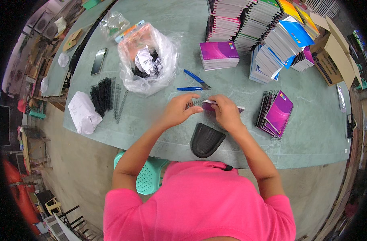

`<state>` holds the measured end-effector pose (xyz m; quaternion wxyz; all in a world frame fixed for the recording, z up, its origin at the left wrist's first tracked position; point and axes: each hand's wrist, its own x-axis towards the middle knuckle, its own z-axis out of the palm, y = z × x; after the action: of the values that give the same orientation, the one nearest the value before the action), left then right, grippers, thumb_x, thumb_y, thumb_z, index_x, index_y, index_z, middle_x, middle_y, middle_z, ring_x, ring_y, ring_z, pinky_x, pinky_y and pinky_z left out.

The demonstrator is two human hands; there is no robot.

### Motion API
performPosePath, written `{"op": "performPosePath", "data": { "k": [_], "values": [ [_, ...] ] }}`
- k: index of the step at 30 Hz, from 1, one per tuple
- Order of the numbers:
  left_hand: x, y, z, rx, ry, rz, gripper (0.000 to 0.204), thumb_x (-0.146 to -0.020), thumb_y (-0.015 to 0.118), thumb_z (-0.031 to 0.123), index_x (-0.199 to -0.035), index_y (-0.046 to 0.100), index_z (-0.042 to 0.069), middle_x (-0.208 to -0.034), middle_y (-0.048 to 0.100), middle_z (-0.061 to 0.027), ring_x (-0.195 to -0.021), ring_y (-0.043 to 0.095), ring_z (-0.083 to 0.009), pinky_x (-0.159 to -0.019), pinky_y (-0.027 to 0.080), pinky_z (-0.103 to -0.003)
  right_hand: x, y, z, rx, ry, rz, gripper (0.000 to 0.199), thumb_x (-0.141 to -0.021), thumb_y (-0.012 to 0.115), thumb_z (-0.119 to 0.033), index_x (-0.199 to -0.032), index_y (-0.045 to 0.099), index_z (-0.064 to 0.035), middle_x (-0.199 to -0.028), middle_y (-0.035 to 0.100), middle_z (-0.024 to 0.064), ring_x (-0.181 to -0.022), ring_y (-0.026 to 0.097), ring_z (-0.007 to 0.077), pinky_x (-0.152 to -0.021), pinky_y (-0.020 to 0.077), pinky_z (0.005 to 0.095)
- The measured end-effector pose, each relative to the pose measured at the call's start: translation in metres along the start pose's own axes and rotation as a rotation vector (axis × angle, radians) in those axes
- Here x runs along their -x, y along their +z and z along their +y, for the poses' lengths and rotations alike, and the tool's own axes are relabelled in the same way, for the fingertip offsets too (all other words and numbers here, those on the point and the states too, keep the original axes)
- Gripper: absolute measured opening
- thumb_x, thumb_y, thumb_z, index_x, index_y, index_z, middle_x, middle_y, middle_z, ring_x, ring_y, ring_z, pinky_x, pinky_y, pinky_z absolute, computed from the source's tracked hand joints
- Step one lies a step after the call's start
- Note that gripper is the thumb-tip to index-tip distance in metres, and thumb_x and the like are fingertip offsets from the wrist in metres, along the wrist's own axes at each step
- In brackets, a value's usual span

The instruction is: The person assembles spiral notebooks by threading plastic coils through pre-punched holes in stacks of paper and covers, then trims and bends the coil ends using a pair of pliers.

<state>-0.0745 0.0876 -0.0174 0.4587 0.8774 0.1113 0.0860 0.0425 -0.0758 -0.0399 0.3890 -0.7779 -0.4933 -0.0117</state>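
My left hand (pixel 177 111) curls its thumb and fingers around a dark spiral binding coil (pixel 194 104). The coil's right end meets the edge of a small purple notebook (pixel 209 105), seen nearly edge-on. My right hand (pixel 226 112) grips that notebook from above, fingertips on its top edge. Just beyond both hands lies a pair of blue-handled cutting pliers (pixel 196 78), its handles spread. Between my forearms, near the table's front edge, rests a black rounded, ridged object (pixel 206 140) whose kind I cannot make out.
Finished-looking purple spiral notebooks (pixel 276 114) are piled at right. Unbound purple booklets (pixel 219 56), tall notebook stacks (pixel 257 24) and a cardboard box (pixel 332 60) stand behind. Leftward are black coils (pixel 101 96), a white paper bundle (pixel 83 112), a plastic bag (pixel 147 82) and a phone (pixel 98 61).
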Motion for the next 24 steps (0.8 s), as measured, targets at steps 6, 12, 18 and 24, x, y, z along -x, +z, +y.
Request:
{"op": "performPosePath", "data": {
  "k": [6, 12, 18, 24],
  "values": [
    [0.010, 0.010, -0.004, -0.011, 0.016, -0.004, 0.029, -0.077, 0.070, 0.023, -0.094, 0.059, 0.002, -0.079, 0.057, -0.0082, -0.067, 0.054, -0.0158, -0.062, 0.044, -0.029, 0.002, -0.005, -0.001, 0.070, 0.055, -0.113, 0.015, -0.075, 0.061, -0.008, -0.090, 0.062, -0.0030, -0.079, 0.064, 0.0151, -0.073, 0.062, 0.0328, -0.066, 0.0475, 0.0427],
    [0.009, 0.017, -0.017, -0.045, 0.165, 0.079, 0.023, -0.082, 0.064, 0.022, -0.091, 0.059, 0.000, -0.081, 0.058, -0.0107, -0.068, 0.055, -0.0188, -0.063, 0.044, -0.031, 0.001, -0.008, -0.005, 0.079, 0.132, -0.185, 0.021, -0.076, 0.061, -0.009, -0.097, 0.065, -0.0065, -0.087, 0.065, 0.0144, -0.077, 0.063, 0.0332, -0.068, 0.0494, 0.0411],
    [0.001, 0.013, -0.002, -0.001, 0.095, -0.003, 0.020, -0.084, 0.060, 0.019, -0.091, 0.059, 0.000, -0.077, 0.058, -0.0104, -0.067, 0.055, -0.0188, -0.063, 0.044, -0.031, 0.003, -0.007, -0.002, 0.067, 0.113, -0.187, 0.024, -0.075, 0.061, -0.008, -0.100, 0.064, -0.0065, -0.086, 0.065, 0.0149, -0.077, 0.063, 0.0330, -0.067, 0.0494, 0.0418],
    [0.001, 0.011, -0.006, 0.078, 0.076, -0.146, 0.023, -0.087, 0.056, 0.023, -0.087, 0.060, 0.001, -0.073, 0.059, -0.0140, -0.064, 0.055, -0.0271, -0.062, 0.043, -0.035, 0.002, -0.011, -0.004, 0.040, 0.084, -0.226, 0.029, -0.074, 0.062, -0.007, -0.103, 0.062, -0.0053, -0.090, 0.064, 0.0174, -0.081, 0.063, 0.0341, -0.069, 0.0491, 0.0425]
  ]
}}
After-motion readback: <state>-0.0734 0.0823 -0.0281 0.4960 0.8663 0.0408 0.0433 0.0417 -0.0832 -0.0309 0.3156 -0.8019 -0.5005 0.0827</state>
